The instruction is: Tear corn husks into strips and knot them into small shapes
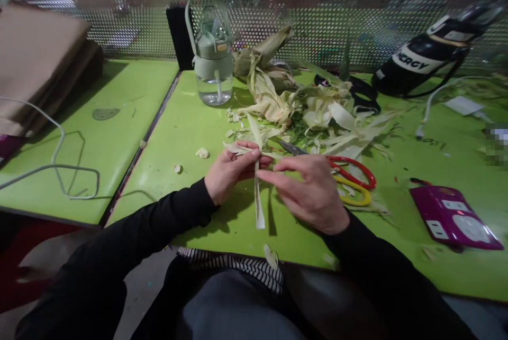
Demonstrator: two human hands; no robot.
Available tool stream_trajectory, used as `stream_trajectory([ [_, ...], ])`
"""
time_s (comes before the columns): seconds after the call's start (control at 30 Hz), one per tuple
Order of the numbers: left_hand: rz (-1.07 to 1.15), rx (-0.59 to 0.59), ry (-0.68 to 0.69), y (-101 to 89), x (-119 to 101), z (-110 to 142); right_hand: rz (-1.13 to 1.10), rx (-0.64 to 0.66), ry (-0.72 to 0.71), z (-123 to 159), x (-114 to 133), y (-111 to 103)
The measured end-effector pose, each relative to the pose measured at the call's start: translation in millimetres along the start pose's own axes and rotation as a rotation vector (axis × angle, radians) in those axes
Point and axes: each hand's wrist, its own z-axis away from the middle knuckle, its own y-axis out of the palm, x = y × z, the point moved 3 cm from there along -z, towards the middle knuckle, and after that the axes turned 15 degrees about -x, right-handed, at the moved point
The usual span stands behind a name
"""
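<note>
A bright green table [174, 141] – split by a dark seam [160, 110] – carries a pale green water bottle [214, 67], a heap of husks [273, 101], scissors [349, 161] (one red handle, one yellow), a black bottle [416, 60], a purple socket block [452, 217] and scattered scraps [202, 153].

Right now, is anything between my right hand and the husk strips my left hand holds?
Nothing visible. Your right hand is close beside the hanging strip; the scissors lie partly behind that hand, not between.
</note>
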Motion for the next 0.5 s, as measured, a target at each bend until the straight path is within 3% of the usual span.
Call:
stream_trajectory([
  [0.07, -0.002, -0.008, 0.019, 0.1, -0.5, 0.8, 0.031, 0.061, -0.091, 1.7, 9.3, 5.6],
  [0.13, -0.035, -0.007, 0.014, -0.3, -0.5, 1.6, 0.029, 0.056, -0.09, 4.3, 13.1, 9.5],
  [0.33, -0.06, 0.072, -0.037, 0.9, -3.7, 3.3, -0.138, -0.073, 0.197, 5.9, 5.6, 6.1],
  [0.5, -0.094, 0.085, -0.002, 0.7, -6.2, 1.7, -0.235, -0.096, 0.296, 5.4, 3.4, 6.4],
])
